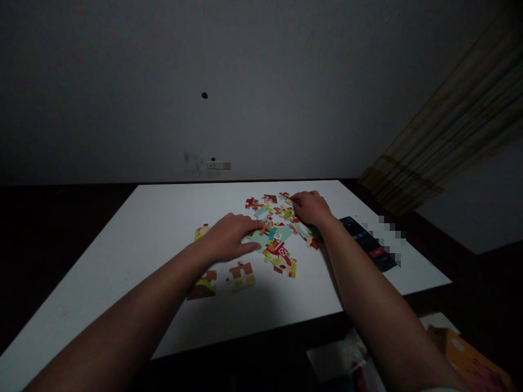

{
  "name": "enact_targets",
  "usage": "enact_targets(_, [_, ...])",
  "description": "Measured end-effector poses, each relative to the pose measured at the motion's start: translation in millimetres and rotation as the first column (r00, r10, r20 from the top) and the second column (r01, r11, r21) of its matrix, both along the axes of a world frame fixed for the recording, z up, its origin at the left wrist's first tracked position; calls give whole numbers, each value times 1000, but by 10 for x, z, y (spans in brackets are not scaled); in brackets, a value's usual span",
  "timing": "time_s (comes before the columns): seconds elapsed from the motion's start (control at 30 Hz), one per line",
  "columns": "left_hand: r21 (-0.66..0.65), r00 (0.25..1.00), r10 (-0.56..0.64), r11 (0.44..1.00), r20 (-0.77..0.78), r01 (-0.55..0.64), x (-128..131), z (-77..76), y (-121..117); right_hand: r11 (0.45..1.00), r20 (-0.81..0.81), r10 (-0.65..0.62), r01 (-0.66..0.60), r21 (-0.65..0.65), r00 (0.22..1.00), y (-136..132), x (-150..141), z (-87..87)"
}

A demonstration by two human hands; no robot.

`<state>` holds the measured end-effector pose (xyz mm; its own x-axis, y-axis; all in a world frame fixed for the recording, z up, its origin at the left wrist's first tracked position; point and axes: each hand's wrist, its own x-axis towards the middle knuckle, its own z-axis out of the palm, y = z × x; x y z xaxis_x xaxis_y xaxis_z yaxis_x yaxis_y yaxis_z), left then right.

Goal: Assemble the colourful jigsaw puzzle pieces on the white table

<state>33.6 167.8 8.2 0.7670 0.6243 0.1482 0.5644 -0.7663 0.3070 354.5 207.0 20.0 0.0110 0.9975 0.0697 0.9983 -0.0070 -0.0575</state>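
Colourful jigsaw puzzle pieces (281, 234) lie in a loose, partly overlapping heap on the white table (122, 239). My left hand (231, 237) rests at the heap's left side, thumb and forefinger stretched apart, fingertips touching pieces. At the far right of the heap, my right hand (314, 208) has its fingers closed together at the edge of a small puzzle piece (284, 196). Nearer to me are a brown-and-green piece (243, 276) and another brown piece (204, 286), apart from the heap. One yellowish piece (200, 232) is partly hidden behind my left hand.
A dark phone (368, 242) with a lit timer lies right of my right forearm. Below the table's front edge are an orange box (469, 359) and a pale plastic-like wrapping (339, 354). A wall with a socket (219, 165) stands behind; a curtain (441, 125) hangs right.
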Motion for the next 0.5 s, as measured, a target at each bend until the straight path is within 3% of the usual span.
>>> enact_targets(0.33, [99,992,129,987,-15,-127,-118,60,138,1000,-9,19,-19,-4,1000,11,-11,3])
enact_targets(0.5, [148,994,106,984,-37,-99,-183,-59,206,1000,-10,25,-25,7,1000,13,-10,-1])
